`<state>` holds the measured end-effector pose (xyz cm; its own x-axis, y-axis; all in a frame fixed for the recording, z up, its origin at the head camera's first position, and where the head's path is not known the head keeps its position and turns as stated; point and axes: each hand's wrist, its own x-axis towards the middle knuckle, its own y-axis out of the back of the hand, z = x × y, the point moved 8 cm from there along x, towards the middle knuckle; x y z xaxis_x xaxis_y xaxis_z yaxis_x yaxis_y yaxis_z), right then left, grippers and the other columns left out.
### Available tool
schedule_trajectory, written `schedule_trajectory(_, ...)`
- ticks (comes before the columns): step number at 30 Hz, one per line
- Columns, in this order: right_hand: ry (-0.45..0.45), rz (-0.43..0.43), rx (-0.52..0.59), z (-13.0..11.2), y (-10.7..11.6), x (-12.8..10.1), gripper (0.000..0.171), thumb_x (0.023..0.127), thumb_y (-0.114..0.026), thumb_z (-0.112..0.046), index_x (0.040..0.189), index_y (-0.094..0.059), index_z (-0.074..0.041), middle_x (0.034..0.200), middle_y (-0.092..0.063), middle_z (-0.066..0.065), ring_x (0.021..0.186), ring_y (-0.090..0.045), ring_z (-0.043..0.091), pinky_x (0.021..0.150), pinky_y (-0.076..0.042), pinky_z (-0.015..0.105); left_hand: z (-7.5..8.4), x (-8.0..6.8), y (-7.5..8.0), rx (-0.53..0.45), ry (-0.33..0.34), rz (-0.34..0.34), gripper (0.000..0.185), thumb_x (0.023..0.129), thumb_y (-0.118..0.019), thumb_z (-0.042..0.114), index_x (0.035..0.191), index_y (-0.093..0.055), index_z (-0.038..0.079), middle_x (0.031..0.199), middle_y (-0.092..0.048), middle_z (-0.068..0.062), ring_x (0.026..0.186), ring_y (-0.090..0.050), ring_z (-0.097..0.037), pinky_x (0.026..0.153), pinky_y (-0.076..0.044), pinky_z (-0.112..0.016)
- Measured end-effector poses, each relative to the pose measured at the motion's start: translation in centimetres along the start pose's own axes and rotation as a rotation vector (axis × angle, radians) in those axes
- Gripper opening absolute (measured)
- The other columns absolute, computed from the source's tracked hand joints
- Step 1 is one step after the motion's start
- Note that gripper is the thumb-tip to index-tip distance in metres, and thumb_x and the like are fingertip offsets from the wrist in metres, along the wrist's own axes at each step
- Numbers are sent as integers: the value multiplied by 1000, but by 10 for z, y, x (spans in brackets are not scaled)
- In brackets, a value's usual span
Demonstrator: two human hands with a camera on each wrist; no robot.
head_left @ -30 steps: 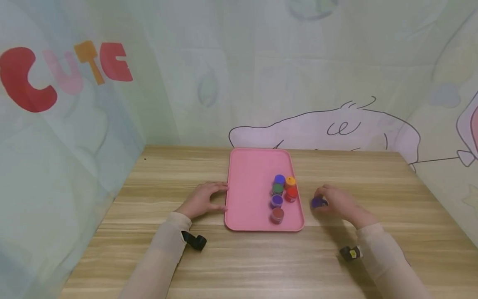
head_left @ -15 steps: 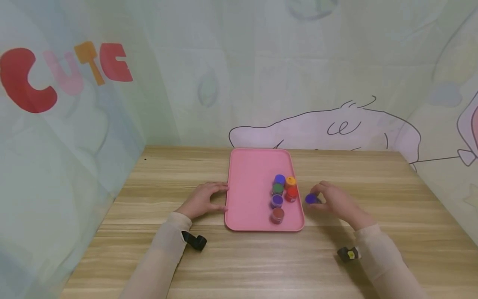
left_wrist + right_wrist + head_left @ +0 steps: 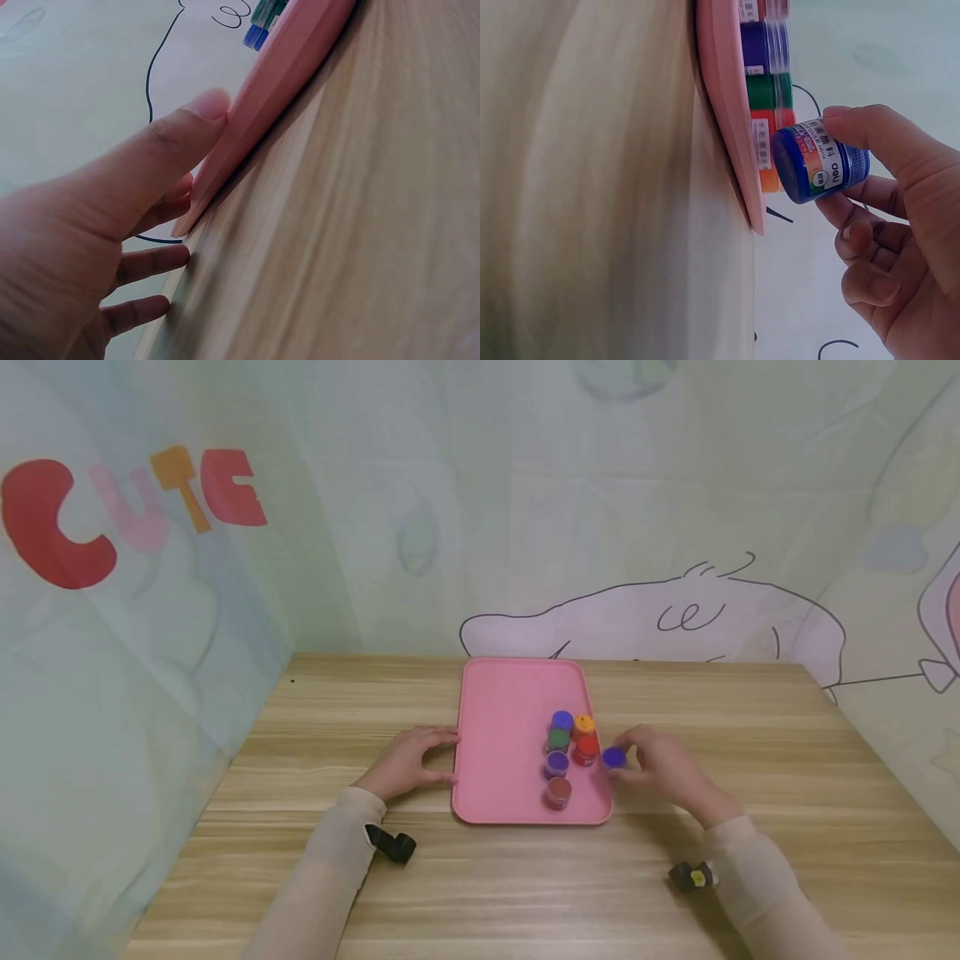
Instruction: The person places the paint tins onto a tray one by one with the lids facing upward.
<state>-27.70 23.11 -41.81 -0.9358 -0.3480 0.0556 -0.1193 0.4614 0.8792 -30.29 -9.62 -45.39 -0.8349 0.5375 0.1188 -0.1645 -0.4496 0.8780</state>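
Note:
Between thumb and fingers my right hand point(image 3: 667, 770) pinches a small blue paint jar point(image 3: 821, 159) with a printed label. In the head view this jar is at the right rim of the pink tray point(image 3: 502, 710); the right wrist view has it tilted above the table. My left hand point(image 3: 405, 762) rests its thumb and fingertips against the tray's left edge, fingers spread. On the tray's right half stand several jars: a blue one point(image 3: 562, 720), a green one point(image 3: 558, 740), an orange one point(image 3: 584, 724), a red one point(image 3: 587, 749), a purple one point(image 3: 557, 764) and a brown one point(image 3: 558, 792).
The wooden table point(image 3: 480, 893) extends around the tray. Behind it hangs a printed cloth point(image 3: 375, 527) with lettering and a cartoon outline. Small black cameras sit at both wrists, the left one point(image 3: 393, 843) and the right one point(image 3: 690, 877), close to the tabletop.
My right hand has moved left with the blue paint jar, from the table right of the tray to the tray's right rim. My left hand and the tray look unmoved.

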Motion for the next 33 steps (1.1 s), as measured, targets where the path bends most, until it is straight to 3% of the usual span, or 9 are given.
schedule_trajectory(11,10,22,112,-6,-13,-1,29,77,-79,-24,101,-69,-11,92,-66,0,68,-47,12,57,-43,20,2,-1,2,-9,3,-5,68,78,-76,44,135,-56,13,143,-53,-7,134,-47,-30,115,-34,-51)
schedule_trajectory(33,-41,-17,113,-13,-33,0,26,79,-78,-21,100,-67,-11,89,-63,0,65,-47,13,55,-43,23,-1,0,0,-25,22,-14,68,78,-76,45,135,-56,13,144,-52,-5,135,-46,-28,115,-33,-50)
